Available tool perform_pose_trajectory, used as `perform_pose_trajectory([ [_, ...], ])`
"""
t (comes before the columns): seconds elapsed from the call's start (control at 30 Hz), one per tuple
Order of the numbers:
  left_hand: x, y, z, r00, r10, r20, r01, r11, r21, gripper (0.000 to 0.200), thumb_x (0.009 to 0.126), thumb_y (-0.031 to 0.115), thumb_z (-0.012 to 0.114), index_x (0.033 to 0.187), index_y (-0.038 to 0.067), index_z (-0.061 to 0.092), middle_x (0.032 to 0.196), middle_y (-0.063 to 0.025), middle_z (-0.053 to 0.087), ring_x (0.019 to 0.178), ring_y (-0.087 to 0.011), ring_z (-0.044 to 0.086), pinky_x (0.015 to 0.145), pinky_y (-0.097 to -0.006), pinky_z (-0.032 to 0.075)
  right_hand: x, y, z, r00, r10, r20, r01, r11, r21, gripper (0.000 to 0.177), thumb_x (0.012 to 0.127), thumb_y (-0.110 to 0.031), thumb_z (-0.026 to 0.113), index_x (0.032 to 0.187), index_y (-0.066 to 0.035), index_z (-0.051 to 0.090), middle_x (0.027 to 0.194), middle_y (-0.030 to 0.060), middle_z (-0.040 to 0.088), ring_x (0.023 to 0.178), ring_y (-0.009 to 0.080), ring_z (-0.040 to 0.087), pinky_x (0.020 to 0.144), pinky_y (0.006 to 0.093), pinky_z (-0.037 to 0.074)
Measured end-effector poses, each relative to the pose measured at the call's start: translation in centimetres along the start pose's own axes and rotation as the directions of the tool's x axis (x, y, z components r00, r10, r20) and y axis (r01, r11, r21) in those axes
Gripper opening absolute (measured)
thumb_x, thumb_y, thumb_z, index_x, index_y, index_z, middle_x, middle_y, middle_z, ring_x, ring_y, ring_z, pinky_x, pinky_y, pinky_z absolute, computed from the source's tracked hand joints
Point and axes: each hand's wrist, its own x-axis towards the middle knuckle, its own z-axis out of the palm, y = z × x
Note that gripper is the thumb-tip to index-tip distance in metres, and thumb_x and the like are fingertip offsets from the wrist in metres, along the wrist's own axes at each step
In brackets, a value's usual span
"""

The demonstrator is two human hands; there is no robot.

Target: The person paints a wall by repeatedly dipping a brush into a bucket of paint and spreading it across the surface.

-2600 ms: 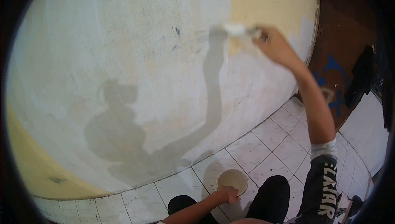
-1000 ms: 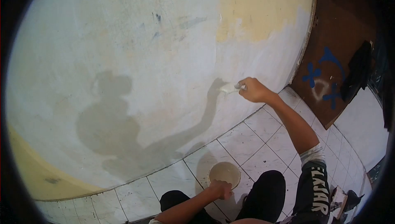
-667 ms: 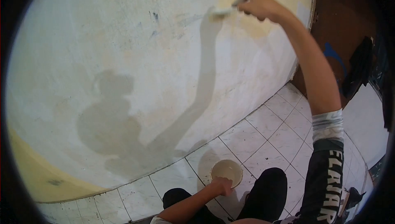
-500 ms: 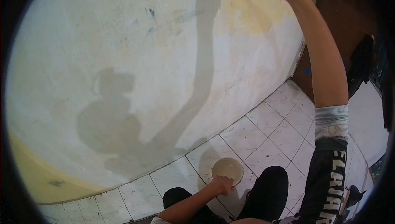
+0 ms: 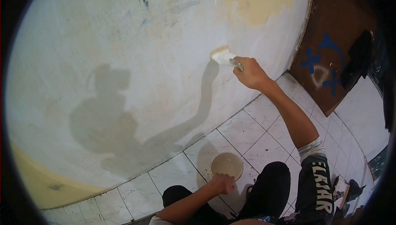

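My right hand (image 5: 251, 73) is closed around the handle of a paintbrush (image 5: 223, 55). The brush has a wide head with pale bristles, which appear to touch the white-painted part of the wall (image 5: 173, 80). Low in the view, my left hand (image 5: 224, 183) grips the near rim of a small round bucket (image 5: 226, 164). Pale paint or liquid seems to be inside, though its level is hard to tell. The bucket is just beyond my knees, over the tiled floor.
Yellow patches (image 5: 255, 0) show on the upper wall and at its lower left. White tiles (image 5: 264, 119) run along the wall's foot. A brown board (image 5: 330, 31) with blue marks stands at the right, a dark cloth (image 5: 358, 58) hanging by it. My knees (image 5: 270, 183) flank the bucket.
My right hand has come down and left from the upper wall, bringing the brush into full view against the white area. My left hand stays at the bucket rim.
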Motion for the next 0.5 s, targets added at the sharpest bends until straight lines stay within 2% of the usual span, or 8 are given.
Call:
perform_pose_trajectory([
  [0.03,-0.2,0.3,-0.5,1.000,0.000,0.022,0.001,1.000,-0.026,0.044,0.088,0.043,0.054,0.102,0.002,0.061,0.097,-0.0245,0.065,0.094,-0.0398,0.064,0.082,-0.0499,0.050,-0.4,-0.1,0.0,0.991,0.085,0.102,-0.077,0.994,-0.076,0.033,0.080,-0.014,0.061,0.106,0.005,0.063,0.092,0.0281,0.065,0.091,0.0398,0.064,0.080,0.0417,0.050],
  [0.13,-0.1,0.2,-0.6,0.999,-0.027,0.037,0.029,0.999,-0.043,0.045,0.089,0.043,0.053,0.103,0.002,0.061,0.097,-0.0246,0.065,0.095,-0.0397,0.064,0.083,-0.0493,0.049,0.0,-0.6,-1.9,0.980,0.045,0.194,-0.020,0.991,-0.130,0.030,0.080,-0.015,0.060,0.102,0.006,0.065,0.090,0.0264,0.066,0.093,0.0380,0.064,0.080,0.0413,0.049],
  [0.17,0.0,0.0,-0.6,0.998,-0.046,0.034,0.048,0.998,-0.037,0.045,0.089,0.043,0.052,0.104,0.002,0.060,0.098,-0.0246,0.065,0.095,-0.0397,0.064,0.083,-0.0490,0.049,1.1,-0.7,-2.5,0.982,0.042,0.187,-0.018,0.992,-0.128,0.030,0.080,-0.015,0.060,0.102,0.006,0.065,0.090,0.0264,0.066,0.093,0.0380,0.064,0.080,0.0413,0.049],
  [0.23,0.0,-0.3,-0.8,0.999,-0.035,0.017,0.035,0.999,-0.029,0.046,0.090,0.044,0.051,0.105,0.001,0.059,0.098,-0.0247,0.065,0.095,-0.0398,0.064,0.083,-0.0489,0.049,4.9,-0.8,-4.3,0.991,-0.117,0.058,0.123,0.987,-0.101,0.026,0.081,-0.013,0.063,0.101,0.002,0.069,0.070,0.0147,0.062,0.057,0.0183,0.055,0.052,0.0326,0.044],
  [0.3,0.0,-0.7,-0.8,1.000,-0.023,0.002,0.023,1.000,-0.019,0.047,0.090,0.044,0.050,0.107,0.001,0.059,0.098,-0.0248,0.065,0.096,-0.0399,0.064,0.083,-0.0488,0.049,7.6,-5.0,-8.7,0.991,0.058,0.124,-0.063,0.997,0.034,0.025,0.081,-0.014,0.063,0.100,-0.001,0.071,0.067,0.0080,0.060,0.048,0.0127,0.047,0.040,0.0293,0.035],
  [0.37,0.3,-1.0,-0.6,0.998,-0.029,0.049,0.031,0.999,-0.038,0.049,0.091,0.046,0.049,0.108,0.001,0.058,0.098,-0.0251,0.065,0.096,-0.0399,0.063,0.083,-0.0484,0.049,10.1,-6.2,-11.3,0.995,0.006,0.099,-0.010,0.999,0.043,0.023,0.081,-0.014,0.063,0.099,-0.004,0.073,0.067,0.0040,0.057,0.044,0.0083,0.041,0.035,0.0254,0.027],
  [0.47,0.5,-0.6,-1.6,0.983,-0.085,0.160,0.091,0.995,-0.029,0.045,0.089,0.042,0.051,0.110,0.003,0.059,0.109,-0.0213,0.065,0.104,-0.0370,0.062,0.089,-0.0487,0.047,12.0,-8.9,-15.9,0.999,-0.040,0.010,0.040,0.999,0.027,0.025,0.082,-0.014,0.062,0.102,-0.003,0.071,0.067,0.0041,0.058,0.045,0.0078,0.041,0.037,0.0248,0.029],
  [0.5,0.5,-0.6,-1.7,0.984,-0.084,0.156,0.089,0.996,-0.023,0.045,0.089,0.042,0.051,0.110,0.003,0.059,0.109,-0.0213,0.065,0.104,-0.0370,0.062,0.089,-0.0487,0.047,12.9,-9.5,-17.3,0.992,-0.078,-0.100,0.077,0.997,-0.008,0.027,0.083,-0.015,0.061,0.105,-0.003,0.070,0.066,0.0040,0.057,0.045,0.0079,0.041,0.038,0.0252,0.030],
])
